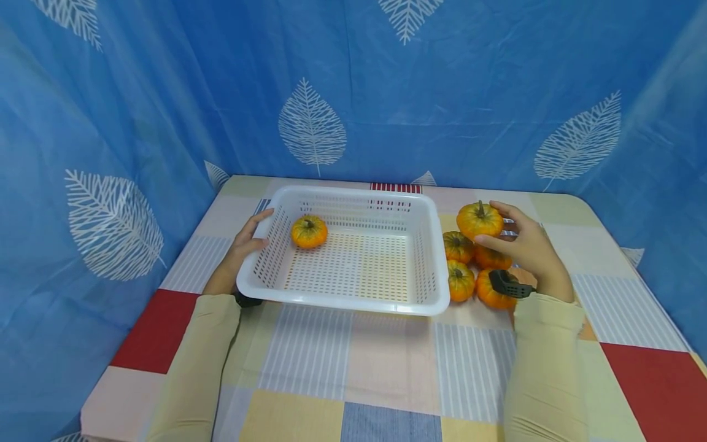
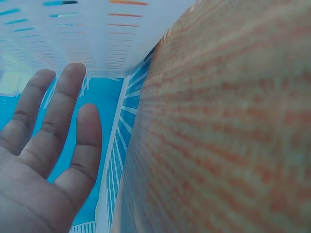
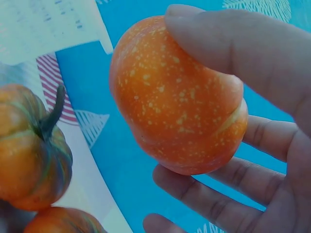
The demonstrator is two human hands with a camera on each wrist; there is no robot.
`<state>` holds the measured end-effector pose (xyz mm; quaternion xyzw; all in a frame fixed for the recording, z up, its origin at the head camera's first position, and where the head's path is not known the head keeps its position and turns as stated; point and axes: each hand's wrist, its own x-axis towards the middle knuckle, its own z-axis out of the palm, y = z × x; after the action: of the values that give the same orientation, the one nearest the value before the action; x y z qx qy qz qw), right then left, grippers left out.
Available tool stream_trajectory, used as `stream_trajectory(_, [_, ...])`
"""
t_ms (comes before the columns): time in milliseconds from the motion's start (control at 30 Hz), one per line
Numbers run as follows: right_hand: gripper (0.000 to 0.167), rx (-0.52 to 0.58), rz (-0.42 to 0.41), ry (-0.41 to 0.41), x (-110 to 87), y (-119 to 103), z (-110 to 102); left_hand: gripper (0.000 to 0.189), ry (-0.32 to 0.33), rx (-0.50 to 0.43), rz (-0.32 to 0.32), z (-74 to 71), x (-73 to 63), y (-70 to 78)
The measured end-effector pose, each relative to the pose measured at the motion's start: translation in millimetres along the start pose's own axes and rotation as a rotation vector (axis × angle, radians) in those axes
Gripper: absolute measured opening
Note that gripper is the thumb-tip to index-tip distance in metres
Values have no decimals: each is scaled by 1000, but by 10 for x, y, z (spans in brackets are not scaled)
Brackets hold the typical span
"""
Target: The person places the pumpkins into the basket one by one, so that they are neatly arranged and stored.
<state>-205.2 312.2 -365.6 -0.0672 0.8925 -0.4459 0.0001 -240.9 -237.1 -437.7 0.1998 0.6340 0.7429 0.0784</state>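
My right hand (image 1: pixel 530 247) holds a small orange pumpkin (image 1: pixel 478 222) between thumb and fingers, raised over the other pumpkins at the basket's right. The right wrist view shows its speckled orange skin, with the thumb on one side and fingertips on the other. My left hand (image 1: pixel 241 247) is at the left wall of a white plastic basket (image 1: pixel 342 304), its fingertips right at the rim. In the left wrist view its fingers (image 2: pixel 68 92) are extended, close to the slotted wall. Inside the basket, near its left side, sits one pumpkin (image 1: pixel 309 232).
Several more small pumpkins (image 1: pixel 460 281) lie grouped against the basket's right side, partly under my right hand and wrist strap (image 1: pixel 510 285). A patchwork-patterned cloth (image 1: pixel 392 362) covers the table. Behind and beside it hangs a blue curtain (image 1: pixel 442 92) with white leaf prints.
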Motion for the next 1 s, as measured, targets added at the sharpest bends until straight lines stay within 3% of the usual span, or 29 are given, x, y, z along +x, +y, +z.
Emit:
stream_trajectory(333, [85,24,-33,-25,60,-164,122,70,-13,-8,28,-28,-1,15])
stream_trajectory(567, [84,26,-47,-43,112,-269,230,69,-3,-4,7,-54,11,3])
stream_trajectory(1000, [87,-75,-111,-101,185,-506,370,70,18,-8,-13,-43,12,-25])
